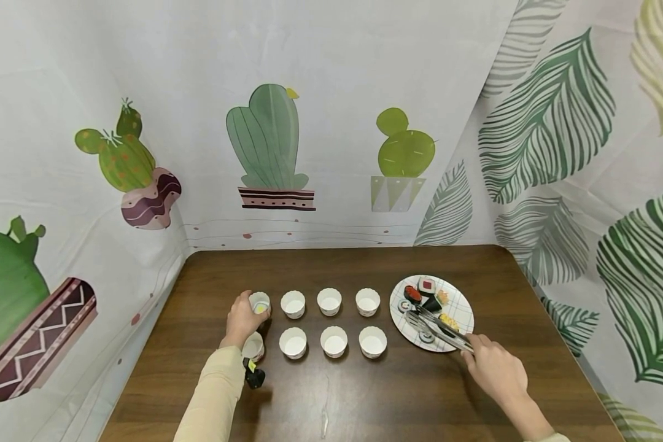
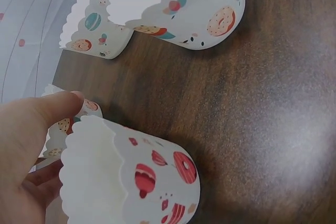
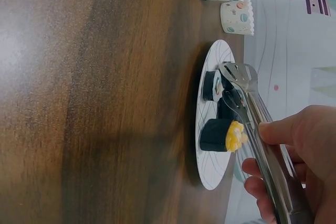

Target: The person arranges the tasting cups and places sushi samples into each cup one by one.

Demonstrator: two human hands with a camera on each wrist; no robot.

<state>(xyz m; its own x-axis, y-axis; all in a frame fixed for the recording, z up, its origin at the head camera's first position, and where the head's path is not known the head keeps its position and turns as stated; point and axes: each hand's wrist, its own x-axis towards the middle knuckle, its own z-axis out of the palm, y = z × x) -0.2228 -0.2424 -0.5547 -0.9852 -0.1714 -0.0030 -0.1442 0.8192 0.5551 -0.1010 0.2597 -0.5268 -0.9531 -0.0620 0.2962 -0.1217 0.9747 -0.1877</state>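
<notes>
My left hand [image 1: 242, 320] holds the far-left white paper cup [image 1: 259, 298], thumb on the near side and fingers around its left. Something small and yellow shows inside that cup. A second scalloped cup [image 2: 152, 177], printed with red sweets, stands right beside the hand in the left wrist view. On the right, metal tongs [image 3: 268, 158] are gripped by my right hand [image 1: 497, 369]. Their tips reach over a round plate [image 1: 461, 305] of sushi pieces. Among these are a red-topped piece [image 1: 412, 294], a yellow-topped roll [image 3: 218, 136] and a small round roll [image 1: 426, 337].
More white cups form two rows across the table, including one [image 1: 368, 302] at the back and one [image 1: 372, 342] in front, both left of the plate. A printed cloth [image 1: 331, 233] hangs behind the brown table [image 1: 398, 399]. A black strap device [image 1: 253, 374] sits on the left wrist.
</notes>
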